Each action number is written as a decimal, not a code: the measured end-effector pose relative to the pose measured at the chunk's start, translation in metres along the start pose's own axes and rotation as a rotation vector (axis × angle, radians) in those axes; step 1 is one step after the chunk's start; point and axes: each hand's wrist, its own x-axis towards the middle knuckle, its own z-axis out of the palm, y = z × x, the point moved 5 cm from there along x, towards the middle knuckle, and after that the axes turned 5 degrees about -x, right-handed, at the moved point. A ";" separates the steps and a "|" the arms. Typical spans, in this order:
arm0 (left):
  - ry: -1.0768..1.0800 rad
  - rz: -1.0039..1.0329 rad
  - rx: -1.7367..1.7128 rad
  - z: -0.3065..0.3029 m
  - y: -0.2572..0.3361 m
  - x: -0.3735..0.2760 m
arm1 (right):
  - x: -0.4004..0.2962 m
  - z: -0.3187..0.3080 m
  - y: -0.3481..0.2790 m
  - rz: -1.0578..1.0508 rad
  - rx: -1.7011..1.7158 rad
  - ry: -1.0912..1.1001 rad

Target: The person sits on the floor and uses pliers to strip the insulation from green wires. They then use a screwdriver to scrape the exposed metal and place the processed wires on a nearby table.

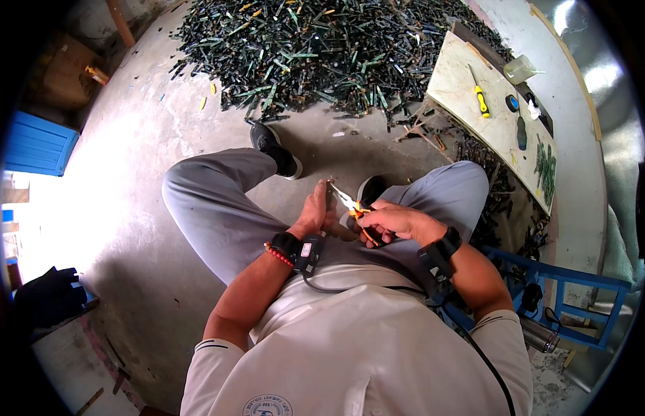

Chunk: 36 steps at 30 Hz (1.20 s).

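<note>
My right hand [394, 222] is closed around the orange handles of long-nose pliers [345, 198]. The jaws point up and left, to the fingertips of my left hand [314, 208]. Between those fingers is a small, narrow dark piece [330, 195], mostly hidden by the hand. The plier tips meet or nearly meet its upper end; whether they grip it I cannot tell. Both hands are held above the floor between my bent knees.
A large heap of dark and green strips [322, 57] covers the floor ahead. To the right, a pale board [458, 78] bears a yellow screwdriver [480, 101], a dark-handled screwdriver [521, 134], a tape roll [512, 103] and green strips [546, 169]. A blue frame [577, 281] and steel flask [541, 335] are beside me.
</note>
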 end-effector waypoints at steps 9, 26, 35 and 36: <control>0.003 0.008 0.032 0.000 -0.001 -0.001 | 0.003 0.000 0.001 -0.042 -0.012 0.008; 0.089 0.046 0.039 0.000 0.002 -0.002 | 0.008 0.009 0.012 -0.012 0.417 -0.155; 0.079 -0.026 0.005 0.000 0.000 -0.007 | 0.012 0.004 0.012 0.000 0.139 0.072; 0.071 -0.033 -0.005 0.000 -0.001 -0.007 | 0.013 0.001 0.010 -0.026 -0.024 0.143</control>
